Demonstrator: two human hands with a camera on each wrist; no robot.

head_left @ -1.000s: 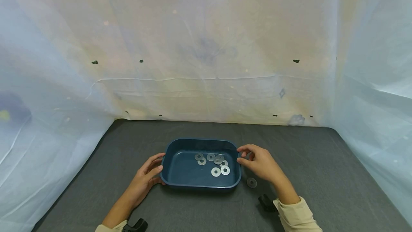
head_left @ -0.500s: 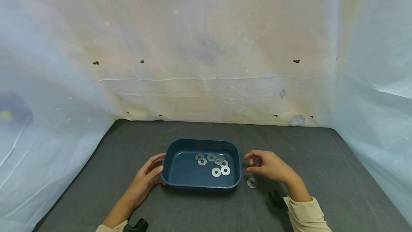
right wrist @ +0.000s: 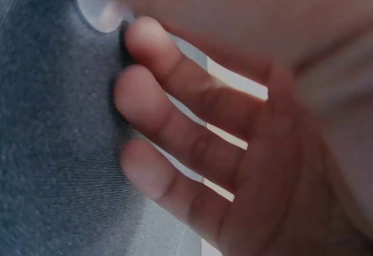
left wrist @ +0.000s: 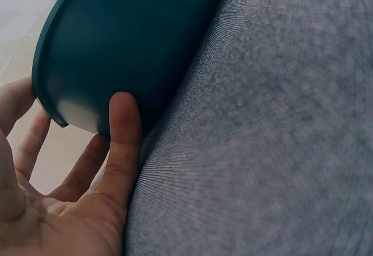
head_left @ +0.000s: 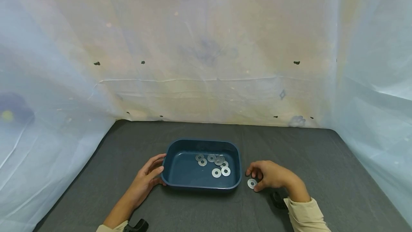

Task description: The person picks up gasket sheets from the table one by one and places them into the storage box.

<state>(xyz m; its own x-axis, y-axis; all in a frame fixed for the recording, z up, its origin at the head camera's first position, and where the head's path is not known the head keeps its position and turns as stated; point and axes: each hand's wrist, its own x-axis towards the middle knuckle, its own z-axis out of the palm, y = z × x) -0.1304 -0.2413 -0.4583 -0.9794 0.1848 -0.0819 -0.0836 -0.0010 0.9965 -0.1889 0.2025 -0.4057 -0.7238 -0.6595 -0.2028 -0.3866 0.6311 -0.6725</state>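
A dark blue tray (head_left: 168, 174) sits on the grey table and holds several flat metal washers (head_left: 216, 172). My left hand (head_left: 151, 173) rests against the tray's left end. Its thumb (left wrist: 123, 133) lies straight along the tray's outer wall (left wrist: 116, 46), and its fingers reach around the corner. One more washer (head_left: 252, 183) lies on the table just right of the tray. My right hand (head_left: 257, 180) is curled down over it, with thumb and fingertips at its edge. In the right wrist view the washer (right wrist: 98, 10) shows beside the curled fingers (right wrist: 145, 98).
The grey table (head_left: 322, 160) is ringed by pale cloth walls (head_left: 206, 63) at the back and both sides. Black wrist mounts show by my right sleeve (head_left: 277, 200) and at the lower edge by my left arm (head_left: 136, 225).
My right hand has moved from the tray's right rim down and toward me onto the loose washer on the table. My left hand and the tray have stayed put.
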